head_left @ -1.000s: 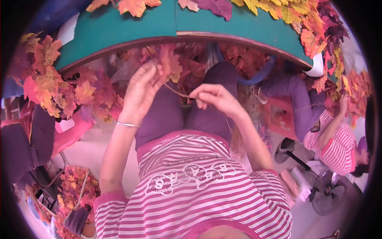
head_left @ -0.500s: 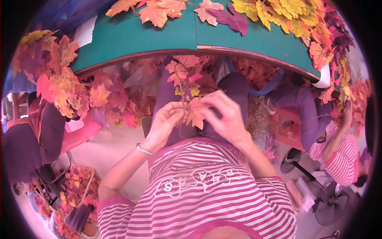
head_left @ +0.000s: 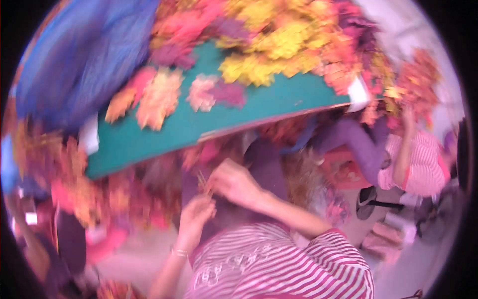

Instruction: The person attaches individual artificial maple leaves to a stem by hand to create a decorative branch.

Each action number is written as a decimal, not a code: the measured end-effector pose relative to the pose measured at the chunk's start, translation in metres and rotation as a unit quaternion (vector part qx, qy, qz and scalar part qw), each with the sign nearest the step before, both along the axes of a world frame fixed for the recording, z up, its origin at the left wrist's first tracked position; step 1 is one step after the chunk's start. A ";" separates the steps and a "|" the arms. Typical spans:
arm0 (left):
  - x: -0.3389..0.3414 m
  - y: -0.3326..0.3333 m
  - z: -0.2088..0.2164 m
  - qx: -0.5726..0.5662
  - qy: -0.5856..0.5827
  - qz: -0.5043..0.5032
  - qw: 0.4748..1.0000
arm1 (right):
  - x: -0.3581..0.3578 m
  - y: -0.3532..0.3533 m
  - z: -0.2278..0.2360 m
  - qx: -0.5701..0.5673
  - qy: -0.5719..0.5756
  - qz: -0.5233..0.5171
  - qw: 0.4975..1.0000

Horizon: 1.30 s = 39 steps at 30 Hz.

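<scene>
My left hand (head_left: 198, 217) and my right hand (head_left: 234, 184) meet above my lap, fingers closed on the thin brown stem (head_left: 202, 183) of an artificial leaf garland. Its tip sticks up past my fingers, and motion blur hides the fine detail. Behind my hands, red and pink leaves (head_left: 201, 153) hang under the table edge; I cannot tell which of them belong to this stem. My right hand sits slightly higher and farther right than my left.
The green table (head_left: 174, 137) bears loose orange leaves (head_left: 160, 97) and a heap of yellow leaves (head_left: 284, 47). Blue sheeting (head_left: 89, 60) covers its far left. Leaf garlands (head_left: 79, 169) hang at the left. A co-worker in a striped shirt (head_left: 420, 162) sits at the right.
The view has swung, tilting the table and bringing more of its leaf piles in. My hands stay together on the stem; the orange leaf at my right fingers no longer shows.
</scene>
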<state>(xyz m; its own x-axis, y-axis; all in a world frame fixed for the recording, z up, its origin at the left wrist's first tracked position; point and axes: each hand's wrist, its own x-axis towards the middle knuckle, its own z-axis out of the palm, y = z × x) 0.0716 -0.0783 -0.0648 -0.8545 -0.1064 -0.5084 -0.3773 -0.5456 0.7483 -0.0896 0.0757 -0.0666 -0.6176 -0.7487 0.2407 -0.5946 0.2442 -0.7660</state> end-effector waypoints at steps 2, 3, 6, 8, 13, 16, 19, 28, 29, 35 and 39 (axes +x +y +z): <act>0.013 0.007 -0.010 -0.005 -0.058 0.066 0.996 | -0.001 0.004 0.008 0.018 -0.012 0.039 0.999; 0.018 0.011 -0.014 -0.012 -0.078 0.082 0.993 | -0.003 0.009 0.030 -0.003 -0.031 0.056 0.998; 0.022 0.013 -0.023 -0.051 -0.056 0.106 0.991 | -0.051 0.039 0.111 -0.029 0.233 -0.065 0.970; 0.022 0.009 -0.025 -0.067 -0.041 0.103 0.992 | -0.104 0.070 0.143 -0.064 0.324 -0.245 0.911; 0.014 0.001 -0.026 -0.153 -0.020 0.139 0.978 | -0.241 0.175 0.153 -0.078 0.296 -0.521 0.797; 0.010 0.001 -0.032 -0.154 -0.028 0.132 0.979 | -0.282 0.198 0.153 0.012 0.286 -0.536 0.794; 0.010 0.004 -0.032 -0.156 -0.026 0.129 0.979 | -0.309 0.199 0.145 0.082 0.283 -0.553 0.779; 0.009 0.016 -0.030 -0.273 -0.034 0.125 0.953 | -0.327 0.207 0.155 -0.123 0.157 -0.455 0.868; 0.008 0.016 -0.029 -0.298 -0.045 0.119 0.946 | -0.328 0.207 0.158 -0.135 0.178 -0.449 0.865; 0.009 0.018 -0.025 -0.344 -0.043 0.106 0.932 | -0.325 0.196 0.185 -0.195 0.301 -0.367 0.859; -0.008 0.012 -0.020 -0.345 0.002 0.105 0.933 | -0.257 0.141 0.227 -0.126 0.316 -0.173 0.924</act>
